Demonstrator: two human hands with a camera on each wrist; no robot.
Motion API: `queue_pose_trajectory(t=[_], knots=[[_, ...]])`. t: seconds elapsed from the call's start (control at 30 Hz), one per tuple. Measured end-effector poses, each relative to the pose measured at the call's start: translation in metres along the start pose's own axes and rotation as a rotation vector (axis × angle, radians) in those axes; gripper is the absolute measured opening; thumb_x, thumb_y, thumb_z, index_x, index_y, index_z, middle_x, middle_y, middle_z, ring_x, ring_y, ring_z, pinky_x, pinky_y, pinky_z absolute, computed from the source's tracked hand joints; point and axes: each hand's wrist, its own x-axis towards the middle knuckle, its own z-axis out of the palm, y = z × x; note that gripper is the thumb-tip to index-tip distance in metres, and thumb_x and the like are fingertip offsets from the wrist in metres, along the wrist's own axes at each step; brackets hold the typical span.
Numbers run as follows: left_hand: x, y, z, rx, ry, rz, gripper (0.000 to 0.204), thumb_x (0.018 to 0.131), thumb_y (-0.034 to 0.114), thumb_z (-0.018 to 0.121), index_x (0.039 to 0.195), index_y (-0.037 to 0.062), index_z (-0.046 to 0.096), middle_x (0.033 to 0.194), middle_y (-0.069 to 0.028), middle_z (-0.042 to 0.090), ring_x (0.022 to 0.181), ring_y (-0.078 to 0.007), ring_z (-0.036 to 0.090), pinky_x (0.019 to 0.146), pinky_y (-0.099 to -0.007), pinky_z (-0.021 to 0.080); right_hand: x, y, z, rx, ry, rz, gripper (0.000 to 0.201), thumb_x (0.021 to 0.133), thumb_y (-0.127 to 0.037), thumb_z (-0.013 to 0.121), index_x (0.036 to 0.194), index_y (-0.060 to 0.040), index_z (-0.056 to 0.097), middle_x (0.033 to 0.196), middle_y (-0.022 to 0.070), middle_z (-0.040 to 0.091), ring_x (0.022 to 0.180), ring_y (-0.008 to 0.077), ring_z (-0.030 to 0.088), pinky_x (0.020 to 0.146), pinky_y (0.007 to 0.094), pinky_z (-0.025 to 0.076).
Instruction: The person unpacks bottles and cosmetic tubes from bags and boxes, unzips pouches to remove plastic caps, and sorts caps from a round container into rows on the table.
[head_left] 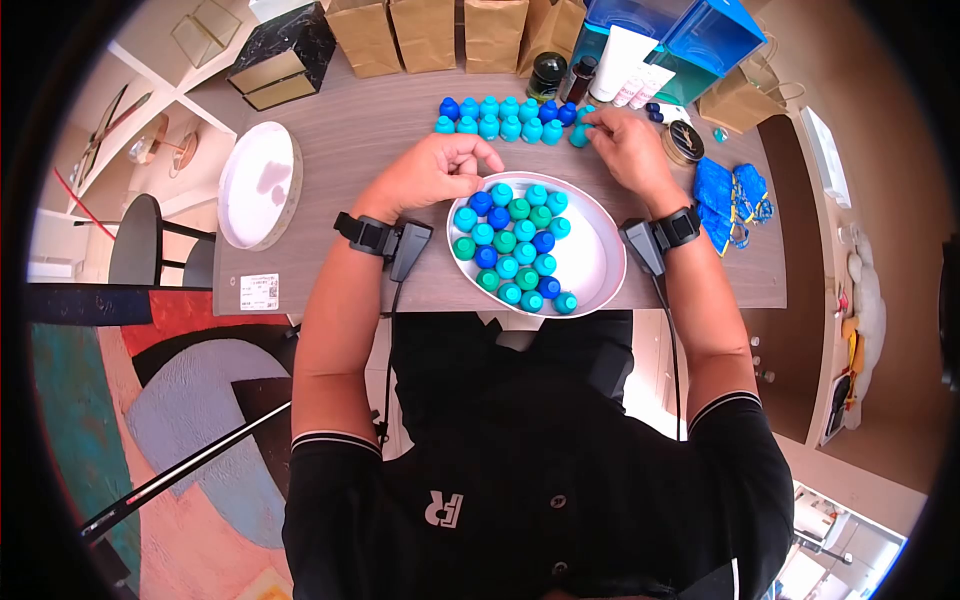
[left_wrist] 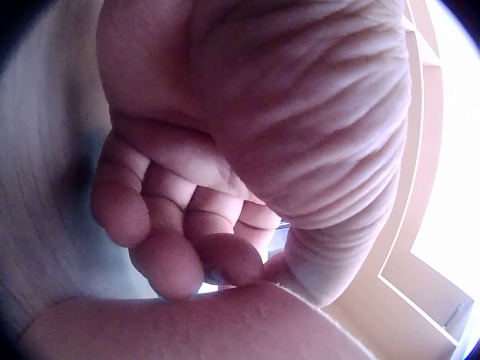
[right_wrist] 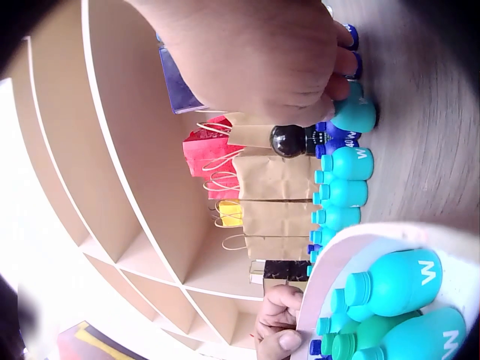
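My right hand (head_left: pixel 628 150) pinches a small turquoise bottle (head_left: pixel 579 136) at the right end of the front row; in the right wrist view, the fingers of that hand (right_wrist: pixel 262 64) are at the upper part of the bottle (right_wrist: pixel 355 111). Two rows of turquoise and blue bottles (head_left: pixel 510 128) stand upright behind the oval white tray (head_left: pixel 603 262), which holds several turquoise, green and blue bottles (head_left: pixel 525 230). Beside the tray's far left rim is my left hand (head_left: pixel 430 172), holding nothing; its fingers are loosely curled in the left wrist view (left_wrist: pixel 187 202).
An oval white lid or tray (head_left: pixel 262 190) lies at the left. Paper bags (head_left: pixel 425 35), a dark jar (head_left: pixel 547 73), white tubes (head_left: pixel 622 62) and a blue box (head_left: pixel 710 40) line the back. Blue bags (head_left: pixel 715 200) and a round tin (head_left: pixel 683 143) are at the right.
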Motion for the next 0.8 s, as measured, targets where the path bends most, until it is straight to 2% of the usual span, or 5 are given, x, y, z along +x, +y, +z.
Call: queue_pose_trajectory(t=[0.37, 0.53, 0.63, 0.73, 0.8], knots=[[0.002, -0.005, -0.003, -0.021, 0.006, 0.009, 0.023, 0.087, -0.001, 0.064, 0.110, -0.0001, 0.068, 0.067, 0.0077, 0.054, 0.061, -0.0017, 0.048, 0.061, -0.0210, 0.040, -0.003, 0.005, 0.005, 0.189, -0.072, 0.050, 0.028, 0.090, -0.014, 0.067, 0.116, -0.0043, 0.071, 0.100, 0.0170, 0.074, 0.092, 0.0323, 0.072, 0.082, 0.0408, 0.056], [0.001, -0.004, -0.002, -0.018, 0.016, 0.003, 0.024, 0.087, -0.001, 0.064, 0.110, 0.0000, 0.068, 0.067, 0.0075, 0.054, 0.060, -0.0015, 0.048, 0.060, -0.0204, 0.039, -0.008, 0.012, 0.005, 0.348, -0.084, 0.058, 0.031, 0.091, -0.008, 0.066, 0.121, -0.0016, 0.068, 0.102, 0.0154, 0.074, 0.092, 0.0248, 0.072, 0.083, 0.0354, 0.056], [0.002, -0.004, -0.003, 0.011, 0.006, 0.005, 0.026, 0.087, -0.001, 0.062, 0.112, -0.0002, 0.067, 0.069, 0.0080, 0.053, 0.062, -0.0012, 0.048, 0.062, -0.0193, 0.040, -0.017, 0.008, -0.006, 0.385, -0.039, 0.066, 0.032, 0.091, -0.006, 0.065, 0.122, -0.0017, 0.068, 0.101, 0.0127, 0.073, 0.091, 0.0211, 0.071, 0.081, 0.0338, 0.056], [0.002, -0.006, -0.004, 0.007, -0.014, 0.003, 0.029, 0.087, -0.001, 0.060, 0.115, -0.0004, 0.065, 0.070, 0.0084, 0.050, 0.064, -0.0013, 0.048, 0.064, -0.0187, 0.040, -0.033, -0.009, -0.027, 0.350, 0.026, -0.029, 0.029, 0.090, -0.009, 0.070, 0.118, -0.0035, 0.070, 0.095, 0.0092, 0.070, 0.085, 0.0189, 0.067, 0.077, 0.0327, 0.054], [-0.001, -0.005, -0.004, -0.024, -0.021, -0.001, 0.031, 0.087, -0.001, 0.059, 0.117, -0.0003, 0.065, 0.070, 0.0082, 0.049, 0.064, -0.0016, 0.048, 0.064, -0.0189, 0.040, -0.048, -0.037, -0.052, 0.195, -0.007, -0.073, 0.022, 0.089, -0.011, 0.072, 0.110, -0.0032, 0.070, 0.093, 0.0083, 0.069, 0.082, 0.0194, 0.066, 0.073, 0.0333, 0.053]])
